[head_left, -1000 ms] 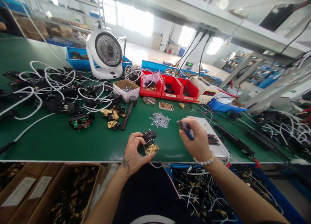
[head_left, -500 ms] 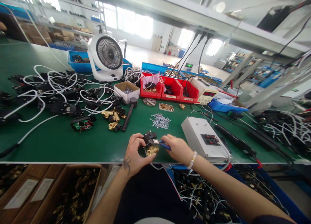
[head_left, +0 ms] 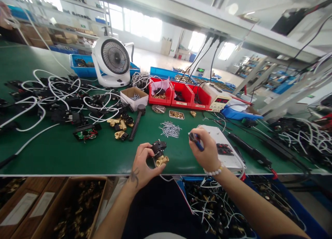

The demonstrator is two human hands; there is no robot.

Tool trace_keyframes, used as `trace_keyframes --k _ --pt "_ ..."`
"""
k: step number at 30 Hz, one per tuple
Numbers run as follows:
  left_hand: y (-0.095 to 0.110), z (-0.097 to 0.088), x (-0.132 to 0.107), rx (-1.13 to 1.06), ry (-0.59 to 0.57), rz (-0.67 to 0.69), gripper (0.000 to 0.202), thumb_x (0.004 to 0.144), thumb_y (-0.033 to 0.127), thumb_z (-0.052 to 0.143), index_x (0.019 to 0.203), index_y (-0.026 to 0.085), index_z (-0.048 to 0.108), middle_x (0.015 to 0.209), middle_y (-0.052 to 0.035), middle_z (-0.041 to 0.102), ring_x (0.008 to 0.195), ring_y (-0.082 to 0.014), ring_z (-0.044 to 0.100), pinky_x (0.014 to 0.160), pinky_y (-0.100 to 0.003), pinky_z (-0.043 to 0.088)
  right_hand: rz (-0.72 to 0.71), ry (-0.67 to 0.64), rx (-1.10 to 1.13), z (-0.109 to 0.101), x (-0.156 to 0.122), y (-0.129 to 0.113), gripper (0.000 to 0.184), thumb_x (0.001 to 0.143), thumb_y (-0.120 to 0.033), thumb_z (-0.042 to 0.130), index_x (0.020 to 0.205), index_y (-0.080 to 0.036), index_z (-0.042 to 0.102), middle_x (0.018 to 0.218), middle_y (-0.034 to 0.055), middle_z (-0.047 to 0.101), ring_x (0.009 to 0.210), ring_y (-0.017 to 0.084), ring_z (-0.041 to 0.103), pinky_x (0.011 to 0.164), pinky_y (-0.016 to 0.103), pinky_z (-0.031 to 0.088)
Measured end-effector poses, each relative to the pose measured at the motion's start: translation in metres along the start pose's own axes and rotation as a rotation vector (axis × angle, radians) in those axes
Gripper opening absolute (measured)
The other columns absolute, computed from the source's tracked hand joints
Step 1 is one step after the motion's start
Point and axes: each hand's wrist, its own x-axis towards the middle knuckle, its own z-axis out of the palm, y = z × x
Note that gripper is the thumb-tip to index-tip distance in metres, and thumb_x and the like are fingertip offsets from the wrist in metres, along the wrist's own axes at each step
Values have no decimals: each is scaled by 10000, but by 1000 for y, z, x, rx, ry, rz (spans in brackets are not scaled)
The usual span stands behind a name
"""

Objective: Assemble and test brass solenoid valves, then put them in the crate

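My left hand is closed around a small valve with a black top and brass fitting, held just above the front edge of the green table. To its right, my right hand is raised and closed on a blue-handled tool, its tip pointing up and left toward a heap of small metal pins. The tool is apart from the valve. A white box with red switches lies partly hidden behind my right hand.
Loose brass fittings, a circuit board and a tangle of white cables lie left. A white fan, a cardboard box and red bins stand behind. Cartons of brass parts sit below the table edge.
My right hand has lifted the blue tool away from the valve and moved right, over the white box. My left hand still holds the valve in the same place.
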Motion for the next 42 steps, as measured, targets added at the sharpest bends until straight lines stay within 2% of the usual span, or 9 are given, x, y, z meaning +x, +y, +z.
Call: trace_keyframes --k 4,8,13,18,22,27,32,37,42 --pt "0 -1 0 12 -8 4 311 659 306 773 803 212 513 1100 -92 539 1055 -255 569 827 -410 571 -76 -434 -150 1 -1 -2 266 733 -28 557 929 -206 583 783 20 571 661 166 533 593 257 382" --pt "-1 -1 0 11 -7 2 302 676 310 758 808 212 506 1103 -93 529 1047 -243 568 804 -383 579 7 -138 -107 -4 0 -5 239 845 -59 480 1026 -185 573 895 65 588 803 191 571 708 278 437" --pt "1 -2 1 18 -13 -3 309 659 311 768 782 211 503 1093 -94 536 1052 -253 568 805 -390 578 -32 -541 -238 -2 -1 -8 255 772 -43 562 972 -195 602 850 53 606 718 196 569 624 280 410" --pt "2 -1 1 17 -4 -8 304 666 318 757 792 214 500 1092 -91 538 1044 -246 572 804 -386 579 24 -159 -132 -2 -1 -7 253 836 -53 491 1033 -186 580 900 67 601 780 190 579 687 272 442" --pt "2 -1 2 14 -9 -9 307 660 317 761 784 212 501 1091 -91 536 1043 -246 571 793 -377 579 -86 -491 -262 -4 3 -8 281 748 -29 564 968 -195 612 830 53 604 696 191 563 592 273 388" --pt "1 0 4 2 -12 -12 298 687 316 757 785 211 496 1084 -88 534 1024 -234 567 773 -357 577 -27 -46 -83 -7 4 -7 221 861 -63 462 1004 -194 569 893 67 599 793 188 582 671 271 441" --pt "0 -1 2 3 -11 -8 311 668 310 763 774 212 488 1080 -87 533 1030 -239 569 784 -366 581 -71 -480 -206 -3 2 -9 261 732 -16 560 917 -196 596 773 30 589 657 172 554 578 258 386" --pt "-2 0 3 9 -16 -14 315 678 320 760 784 214 483 1100 -89 530 1048 -243 566 801 -377 580 30 -32 -115 -10 6 -11 222 844 -61 476 990 -195 576 868 57 605 764 193 584 684 284 442" --pt "-3 1 3 26 -15 -8 327 664 315 766 773 216 474 1090 -92 530 1045 -253 568 807 -392 569 -73 -512 -266 -8 5 -11 272 747 -27 565 953 -197 615 816 48 610 672 192 564 581 275 393"
